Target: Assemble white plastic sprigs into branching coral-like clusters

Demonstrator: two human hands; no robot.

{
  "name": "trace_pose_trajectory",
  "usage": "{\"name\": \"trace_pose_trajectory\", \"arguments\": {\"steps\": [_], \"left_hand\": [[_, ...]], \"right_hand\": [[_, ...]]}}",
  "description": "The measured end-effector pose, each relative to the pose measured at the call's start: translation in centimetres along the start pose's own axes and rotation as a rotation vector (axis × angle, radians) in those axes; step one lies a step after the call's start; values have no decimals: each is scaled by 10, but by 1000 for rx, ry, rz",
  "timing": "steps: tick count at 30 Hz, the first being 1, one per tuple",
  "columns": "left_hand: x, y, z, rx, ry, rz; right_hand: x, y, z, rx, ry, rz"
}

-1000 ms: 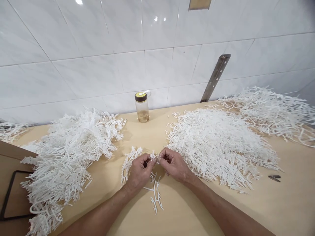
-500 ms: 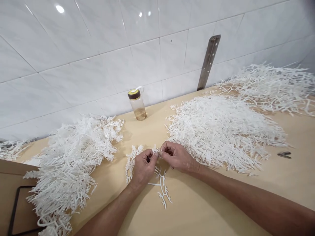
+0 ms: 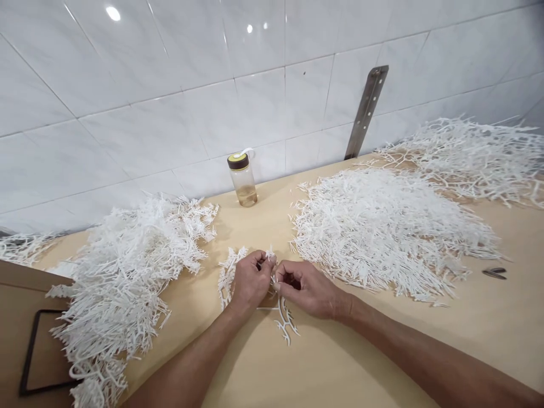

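My left hand (image 3: 250, 281) is closed in a pinch, with a small white spiky sprig (image 3: 270, 254) between thumb and forefinger. Just to its right and slightly lower, my right hand (image 3: 313, 290) pinches a thin white tip (image 3: 275, 279), partly covered by the fingers. Below the hands, a white branching piece (image 3: 287, 324), like a plastic coral twig, shows against the table; its upper part is hidden by my fingers. A small heap of white sprigs (image 3: 228, 273) lies beside my left hand, partly behind it.
Large piles of white sprigs stand at left (image 3: 127, 266) and right (image 3: 391, 226), with longer white branches (image 3: 480, 158) farther back. A lidded bottle (image 3: 245, 184) stands near the tiled wall. A metal bracket (image 3: 366, 113) leans there. Dark snips (image 3: 494, 273) lie at right.
My right hand has drawn down and away from the left, so a gap shows between the fingertips. The left hand stays nearly in place. The view has shifted slightly.
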State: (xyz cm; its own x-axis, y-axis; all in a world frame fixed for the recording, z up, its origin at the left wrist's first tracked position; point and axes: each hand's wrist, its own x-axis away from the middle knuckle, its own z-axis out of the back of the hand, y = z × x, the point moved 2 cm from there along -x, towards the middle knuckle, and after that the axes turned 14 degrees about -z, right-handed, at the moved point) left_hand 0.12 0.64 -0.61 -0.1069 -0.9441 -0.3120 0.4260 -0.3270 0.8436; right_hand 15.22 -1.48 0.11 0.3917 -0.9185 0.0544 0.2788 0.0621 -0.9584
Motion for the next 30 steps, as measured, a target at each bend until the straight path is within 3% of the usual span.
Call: {"name": "trace_pose_trajectory", "arguments": {"steps": [3, 8, 10, 12, 16, 18, 21, 30], "left_hand": [[2, 0, 0, 21, -41, -28], [5, 4, 0, 59, -82, -49], [5, 7, 0, 61, -99, -50], [5, 9, -1, 62, -126, -46], [4, 8, -3, 101, -181, -44], [4, 8, -3, 131, -195, -50], [3, 9, -2, 139, -201, -62], [1, 12, -1, 110, -202, -47]], "right_hand": [[0, -4, 15, 0, 202, 20], [2, -7, 74, 268, 870, 79], [5, -9, 86, 366, 1028, 120], [5, -11, 82, 367, 967, 153], [-3, -8, 44, 285, 425, 68], [-6, -5, 27, 278, 292, 30], [-11, 0, 17, 164, 236, -22], [-13, 7, 23, -69, 156, -211]]}}
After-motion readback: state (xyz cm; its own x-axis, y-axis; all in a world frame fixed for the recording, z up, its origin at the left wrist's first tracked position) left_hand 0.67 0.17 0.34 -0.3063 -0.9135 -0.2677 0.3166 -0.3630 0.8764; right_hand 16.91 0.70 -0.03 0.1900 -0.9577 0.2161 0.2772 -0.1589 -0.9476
